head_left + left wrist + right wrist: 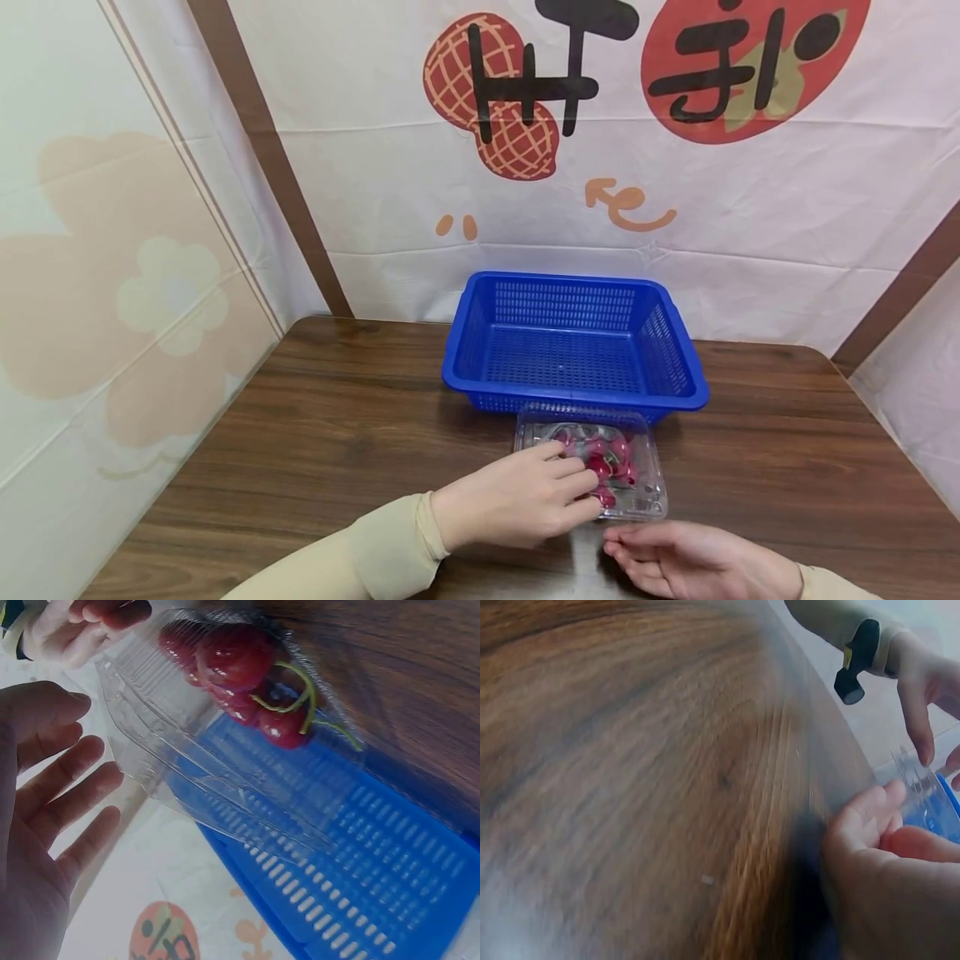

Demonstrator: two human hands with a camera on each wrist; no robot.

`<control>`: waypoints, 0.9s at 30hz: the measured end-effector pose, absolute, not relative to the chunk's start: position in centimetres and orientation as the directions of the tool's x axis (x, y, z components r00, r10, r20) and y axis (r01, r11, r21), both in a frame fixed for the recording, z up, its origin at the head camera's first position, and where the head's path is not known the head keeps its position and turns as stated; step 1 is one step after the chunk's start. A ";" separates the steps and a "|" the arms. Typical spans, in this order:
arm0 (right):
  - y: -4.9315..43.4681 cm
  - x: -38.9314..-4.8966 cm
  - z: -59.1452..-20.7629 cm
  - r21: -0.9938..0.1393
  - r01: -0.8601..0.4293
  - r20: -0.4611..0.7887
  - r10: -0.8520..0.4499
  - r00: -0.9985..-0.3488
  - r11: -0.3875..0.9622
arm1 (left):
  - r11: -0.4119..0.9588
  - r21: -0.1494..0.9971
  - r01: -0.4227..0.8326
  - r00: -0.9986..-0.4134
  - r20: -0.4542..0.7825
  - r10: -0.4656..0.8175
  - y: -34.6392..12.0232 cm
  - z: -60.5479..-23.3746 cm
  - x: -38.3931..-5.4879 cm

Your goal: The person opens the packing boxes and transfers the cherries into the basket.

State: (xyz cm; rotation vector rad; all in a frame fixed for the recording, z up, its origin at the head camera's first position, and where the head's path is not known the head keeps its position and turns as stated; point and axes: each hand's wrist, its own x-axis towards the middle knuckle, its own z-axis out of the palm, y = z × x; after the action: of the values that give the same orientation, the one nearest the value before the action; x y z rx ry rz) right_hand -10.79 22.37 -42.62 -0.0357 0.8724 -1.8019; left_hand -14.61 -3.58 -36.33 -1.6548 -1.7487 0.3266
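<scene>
A clear plastic box (pixel 654 498) lies on the table with several red cherries (pixel 236 656) inside, some on green stems. My left hand (pixel 517 497) reaches over its left side, covering part of the box and fruit in the head view. In the left wrist view the fingers of that hand are spread and nearly straight, beside the box wall, with nothing between them. At the front edge of the box is my right hand (pixel 701 560), palm turned inward and fingers loosely bent. It holds nothing.
Directly behind the box stands a blue plastic basket (pixel 573 393) with slotted walls and nothing inside. Both are on a dark wooden table (pixel 337 417). A white printed cloth (pixel 375 183) hangs behind the table's far edge, and another cloth hangs at the left.
</scene>
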 end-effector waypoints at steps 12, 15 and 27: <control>24.8 -11.9 -42.1 -0.680 0.733 -0.400 -0.825 -0.398 -0.024 | 0.152 -0.610 0.778 0.089 0.347 0.934 -1.5 -35.2 -13.4; 25.4 -12.1 -41.9 -0.714 0.699 -0.420 -0.811 -0.407 0.019 | 0.153 -0.609 0.778 0.083 0.342 0.936 -1.0 -35.7 -13.3; 27.9 -12.6 -41.0 -0.793 0.597 -0.475 -0.741 -0.474 0.126 | 0.236 -0.582 0.778 -0.027 0.343 0.939 1.1 -37.1 -12.7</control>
State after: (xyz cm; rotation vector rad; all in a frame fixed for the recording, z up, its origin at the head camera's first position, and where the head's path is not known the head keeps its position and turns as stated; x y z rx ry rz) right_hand -12.58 27.93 -41.01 -0.1578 1.3294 -1.5852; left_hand -12.66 1.06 -37.12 -1.5776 -1.8377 0.3038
